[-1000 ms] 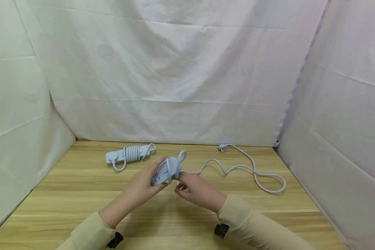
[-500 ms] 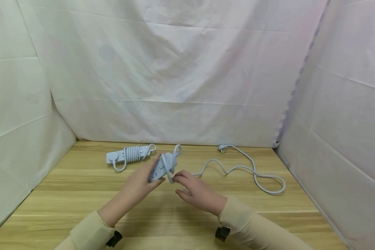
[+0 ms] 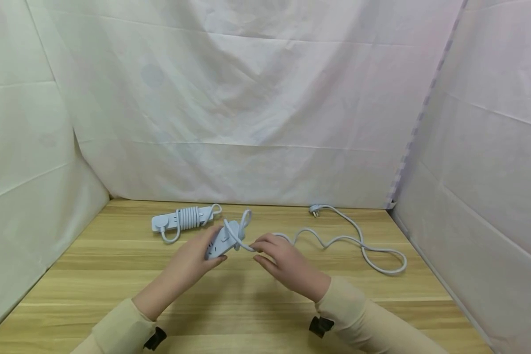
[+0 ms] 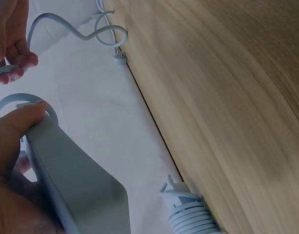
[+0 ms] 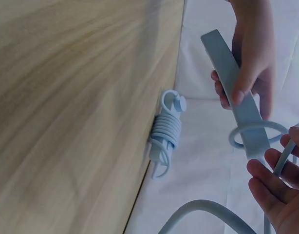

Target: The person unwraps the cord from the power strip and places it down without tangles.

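Observation:
In the head view my left hand [image 3: 188, 258] grips a white power strip [image 3: 220, 242], tilted and raised off the table, thumb on the near side. The right wrist view shows the cord [image 5: 254, 126] looped around the strip's end. My right hand [image 3: 292, 260] holds the same cord between fingers and thumb, just right of the strip; in the right wrist view the cord crosses its curled fingers [image 5: 278, 187]. From there the cord [image 3: 345, 238] runs over the table to the right, ending in a plug [image 3: 314, 210] at the back.
A second power strip [image 3: 160, 222], its cord wound round it in several turns, lies at the back left of the wooden table [image 3: 115, 275]. White cloth [image 3: 248, 98] hangs behind and at both sides.
My right hand has drawn the cord to the right, away from the strip, after being close beside it. My left hand has shifted slightly left and down with the strip.

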A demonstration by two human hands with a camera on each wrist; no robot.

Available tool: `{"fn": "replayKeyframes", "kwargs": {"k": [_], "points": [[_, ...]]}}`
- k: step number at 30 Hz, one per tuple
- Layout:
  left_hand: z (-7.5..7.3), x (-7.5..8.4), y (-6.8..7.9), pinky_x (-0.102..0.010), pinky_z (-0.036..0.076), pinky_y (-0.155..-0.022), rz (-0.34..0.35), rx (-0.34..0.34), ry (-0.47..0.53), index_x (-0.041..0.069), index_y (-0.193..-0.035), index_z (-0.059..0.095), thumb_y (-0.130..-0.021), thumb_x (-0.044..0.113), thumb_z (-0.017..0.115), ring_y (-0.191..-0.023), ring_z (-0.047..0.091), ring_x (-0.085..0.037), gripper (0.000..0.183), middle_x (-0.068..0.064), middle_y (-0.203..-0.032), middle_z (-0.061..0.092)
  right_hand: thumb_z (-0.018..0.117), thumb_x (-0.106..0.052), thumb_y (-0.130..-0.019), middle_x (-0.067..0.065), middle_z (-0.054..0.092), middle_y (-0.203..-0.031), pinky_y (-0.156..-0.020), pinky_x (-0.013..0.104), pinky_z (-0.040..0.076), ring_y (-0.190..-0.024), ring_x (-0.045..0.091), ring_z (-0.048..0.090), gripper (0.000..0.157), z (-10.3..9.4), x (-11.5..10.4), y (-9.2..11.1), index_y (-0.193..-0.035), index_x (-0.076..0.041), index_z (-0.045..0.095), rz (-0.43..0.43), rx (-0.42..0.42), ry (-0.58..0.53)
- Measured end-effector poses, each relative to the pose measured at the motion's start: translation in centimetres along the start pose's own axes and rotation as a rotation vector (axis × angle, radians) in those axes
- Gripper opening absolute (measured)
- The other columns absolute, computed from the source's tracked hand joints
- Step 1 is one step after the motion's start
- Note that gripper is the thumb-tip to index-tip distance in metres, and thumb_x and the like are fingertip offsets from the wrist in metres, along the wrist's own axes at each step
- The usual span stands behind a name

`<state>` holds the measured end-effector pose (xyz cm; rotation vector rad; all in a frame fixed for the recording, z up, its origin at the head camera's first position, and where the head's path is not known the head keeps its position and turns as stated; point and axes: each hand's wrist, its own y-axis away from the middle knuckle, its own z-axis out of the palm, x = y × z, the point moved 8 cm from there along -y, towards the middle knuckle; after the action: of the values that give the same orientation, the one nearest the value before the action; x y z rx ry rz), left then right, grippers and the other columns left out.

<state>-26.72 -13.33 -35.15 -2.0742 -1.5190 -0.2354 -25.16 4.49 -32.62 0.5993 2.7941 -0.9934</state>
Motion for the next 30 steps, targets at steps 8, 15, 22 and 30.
{"fn": "replayKeyframes", "kwargs": {"k": [8, 15, 22, 30], "points": [[0.2, 0.1, 0.4, -0.036, 0.048, -0.065, 0.017, -0.033, -0.081, 0.017, -0.137, 0.051, -0.078, 0.026, 0.083, -0.079, 0.057, -0.016, 0.067, -0.007, -0.103, 0.063, 0.066, -0.007, -0.093, -0.001, 0.062, -0.099, -0.072, 0.026, 0.049, -0.085, 0.011, 0.058, 0.01, -1.9, 1.3, -0.7, -0.103, -0.007, 0.068, 0.019, 0.113, 0.039], [0.4, 0.6, 0.9, -0.033, 0.046, -0.062, -0.011, -0.069, -0.117, 0.021, -0.139, 0.05, -0.078, 0.031, 0.083, -0.079, 0.056, -0.014, 0.07, -0.006, -0.106, 0.063, 0.061, -0.007, -0.096, 0.0, 0.062, -0.099, -0.071, 0.029, 0.048, -0.085, 0.011, 0.057, 0.013, -2.8, 2.4, -0.9, -0.107, -0.006, 0.068, 0.096, 0.123, 0.031], [0.2, 1.2, 1.5, -0.033, 0.046, -0.063, 0.041, -0.041, -0.122, 0.024, -0.135, 0.053, -0.076, 0.031, 0.084, -0.08, 0.055, -0.013, 0.067, 0.0, -0.101, 0.061, 0.058, -0.009, -0.099, 0.002, 0.063, -0.102, -0.072, 0.03, 0.05, -0.087, 0.012, 0.059, 0.016, -3.2, 3.5, -0.6, -0.109, -0.005, 0.068, 0.157, 0.137, 0.052], [-0.4, 1.8, 1.6, -0.038, 0.048, -0.071, 0.09, -0.002, -0.057, 0.017, -0.139, 0.05, -0.079, 0.026, 0.083, -0.09, 0.059, -0.017, 0.069, -0.004, -0.111, 0.063, 0.057, -0.009, -0.099, -0.001, 0.062, -0.101, -0.068, 0.028, 0.048, -0.081, 0.008, 0.055, 0.015, -3.0, 4.4, -0.1, -0.108, -0.008, 0.069, 0.195, 0.114, 0.033]]}}
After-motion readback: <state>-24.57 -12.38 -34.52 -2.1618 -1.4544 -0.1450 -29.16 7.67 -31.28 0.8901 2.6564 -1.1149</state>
